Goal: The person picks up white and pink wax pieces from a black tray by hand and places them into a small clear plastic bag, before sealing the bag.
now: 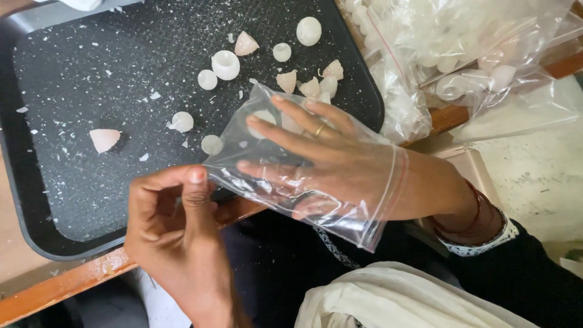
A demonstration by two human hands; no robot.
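Right hand (pixel 340 164) inside clear bag (pixel 364 225)

Right hand (pixel 340 161): palm down, fingers extended and slightly spread toward the left, ring on one finger, bangles at wrist. Left hand (pixel 173 222): fingers curled, thumb upright and pressed against the bent fingertips.

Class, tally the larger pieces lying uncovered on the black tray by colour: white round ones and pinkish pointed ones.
White round pieces: 6
Pinkish pointed pieces: 5
Total: 11, leaving out the small chips and anything under the clear bag.
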